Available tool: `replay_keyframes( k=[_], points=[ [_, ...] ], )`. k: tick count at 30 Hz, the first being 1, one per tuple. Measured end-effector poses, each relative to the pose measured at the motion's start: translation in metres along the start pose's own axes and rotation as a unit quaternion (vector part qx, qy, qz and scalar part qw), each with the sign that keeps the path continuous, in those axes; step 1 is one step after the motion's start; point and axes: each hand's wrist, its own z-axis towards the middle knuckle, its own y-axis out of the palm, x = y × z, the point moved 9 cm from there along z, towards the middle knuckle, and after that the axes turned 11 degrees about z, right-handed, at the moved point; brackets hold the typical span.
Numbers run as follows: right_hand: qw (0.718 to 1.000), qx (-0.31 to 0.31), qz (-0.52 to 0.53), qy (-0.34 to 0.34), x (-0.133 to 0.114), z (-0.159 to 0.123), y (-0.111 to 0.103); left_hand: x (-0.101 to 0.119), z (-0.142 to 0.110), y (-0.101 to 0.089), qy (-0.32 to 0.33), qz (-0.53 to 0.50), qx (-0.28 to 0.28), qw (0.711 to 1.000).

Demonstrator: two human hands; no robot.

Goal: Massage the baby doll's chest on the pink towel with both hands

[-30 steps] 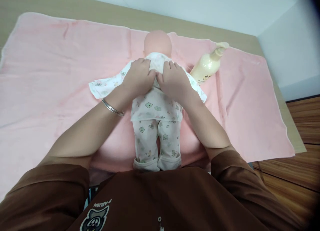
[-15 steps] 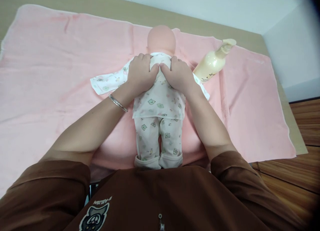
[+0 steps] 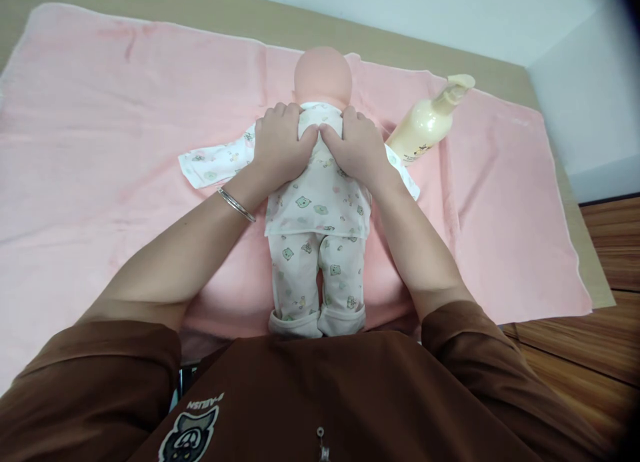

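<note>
A bald baby doll lies face down, dressed in a white top and trousers with small green animal prints. Its head points away from me and its feet lie close to my body. My left hand grips the doll's left shoulder, the fingers curled over the top and the thumb on the upper back. On the other shoulder, my right hand holds in the same way. Both thumb tips nearly meet at the middle of the back. The fingertips are partly hidden over the shoulders.
Beneath the doll a pink blanket covers most of the wooden table. A cream pump bottle lies tilted on the blanket to the right, near the doll's sleeve. A pale wall stands behind the table.
The view has shifted very slightly. Both hands stay on the doll's shoulders, and the doll and bottle rest in the same places.
</note>
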Motion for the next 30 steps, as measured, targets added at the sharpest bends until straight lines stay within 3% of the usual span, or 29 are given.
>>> replay_keyframes(
  k=[4, 13, 19, 22, 28, 30],
  points=[
    [1.0, 0.002, 0.0, 0.002, -0.001, -0.001, -0.001, 0.001, -0.001, -0.001, -0.002, 0.014, -0.003, 1.0],
    [1.0, -0.006, 0.013, 0.0, 0.0, 0.001, 0.0, 0.007, -0.004, 0.0, 0.009, 0.042, -0.072, 0.996],
    [1.0, -0.027, 0.004, 0.0, 0.0, 0.0, -0.002, 0.04, -0.027, -0.021, 0.074, 0.137, -0.056, 0.986],
    [0.999, -0.03, -0.012, -0.004, -0.001, 0.0, -0.001, 0.052, -0.032, -0.023, 0.106, 0.151, -0.048, 0.982],
    [0.996, -0.003, -0.091, -0.012, -0.018, -0.016, -0.001, 0.033, -0.011, -0.013, 0.077, 0.015, 0.034, 0.996],
    [0.993, -0.003, -0.117, -0.029, -0.032, -0.027, 0.0, 0.022, -0.002, -0.006, 0.065, -0.01, 0.034, 0.997]
  ],
)
